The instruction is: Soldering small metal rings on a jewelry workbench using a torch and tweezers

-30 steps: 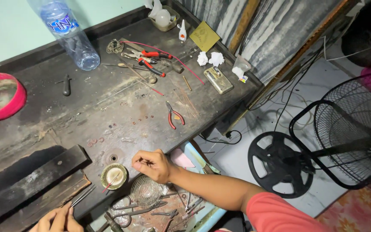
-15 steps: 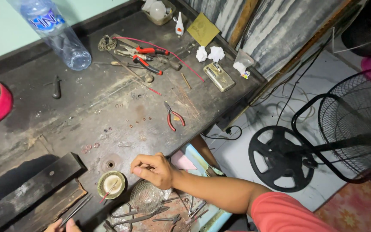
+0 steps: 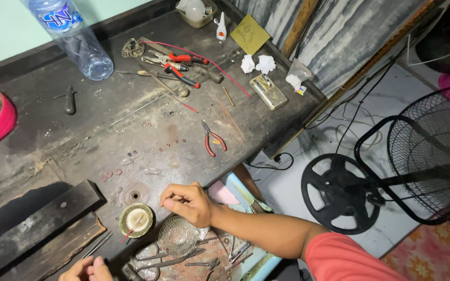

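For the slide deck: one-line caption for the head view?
Right hand pinches a thin wire above a small round dish on a cluttered dark workbench; left hand at the bottom edge.

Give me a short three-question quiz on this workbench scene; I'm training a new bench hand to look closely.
1. True or false: the right hand rests flat and open on the workbench.
2. What lies nearest the right hand? A) plastic water bottle B) clear glass dish C) standing fan
3. What colour are the handles of the small pliers lying alone mid-bench?

Key
1. False: its fingers are pinched together, as if on something too small to make out.
2. B: the dish sits just below the hand, beside a small round tin.
3. Red.

The left hand shows only partly at the bottom edge.
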